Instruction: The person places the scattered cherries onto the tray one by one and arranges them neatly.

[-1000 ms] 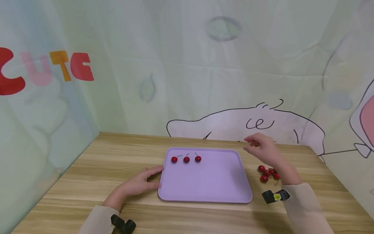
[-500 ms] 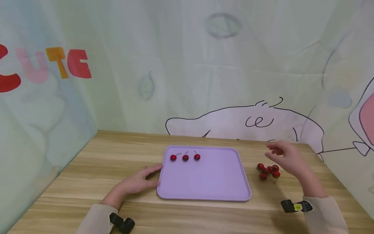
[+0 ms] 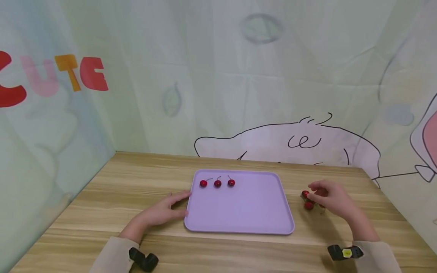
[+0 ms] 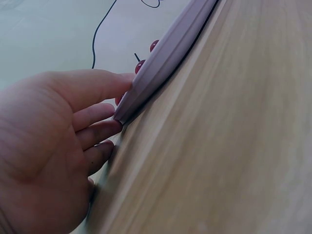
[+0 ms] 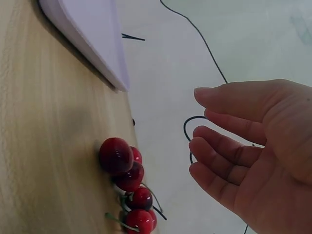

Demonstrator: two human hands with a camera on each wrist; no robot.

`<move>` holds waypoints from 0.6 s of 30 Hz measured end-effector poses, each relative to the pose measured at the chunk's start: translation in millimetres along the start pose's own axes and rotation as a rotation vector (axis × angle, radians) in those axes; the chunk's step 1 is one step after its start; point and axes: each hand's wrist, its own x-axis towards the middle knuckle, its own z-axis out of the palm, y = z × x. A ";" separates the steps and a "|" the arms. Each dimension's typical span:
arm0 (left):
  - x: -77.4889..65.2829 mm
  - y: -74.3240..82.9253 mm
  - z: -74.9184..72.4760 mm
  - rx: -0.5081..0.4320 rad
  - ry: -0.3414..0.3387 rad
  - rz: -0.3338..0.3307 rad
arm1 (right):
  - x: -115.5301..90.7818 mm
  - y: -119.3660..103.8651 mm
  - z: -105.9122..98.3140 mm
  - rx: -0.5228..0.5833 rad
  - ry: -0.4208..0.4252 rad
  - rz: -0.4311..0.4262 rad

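Observation:
A lilac tray lies on the table. My left hand rests at its left edge, fingertips and thumb against the rim; the left wrist view shows the fingers extended along the tray wall. Three red cherries with stems stand in a row in the tray's far left part: a left cherry, a middle cherry and a right cherry. Over a small pile of cherries right of the tray hovers my right hand, partly covering it. Its fingers are loosely bent with nothing between them, apart from the pile.
The wooden table runs back to a printed curtain with a cartoon outline and coloured letters. A black wrist camera sits on the left sleeve and another camera on the right.
My right hand has moved right from beside the tray's far right corner, then down over the cherry pile. My left hand and the three cherries in the tray have stayed put.

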 end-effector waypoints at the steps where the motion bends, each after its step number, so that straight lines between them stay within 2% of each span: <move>1: 0.0 0.1 0.0 0.000 -0.001 0.003 | -0.4 0.6 1.3 0.006 -0.011 0.004; 9: 0.5 0.1 0.0 0.008 -0.003 0.015 | -1.0 4.8 7.5 0.015 -0.084 0.042; 18: 0.0 0.5 0.5 0.003 -0.004 0.030 | -0.1 10.3 13.1 -0.008 -0.111 0.070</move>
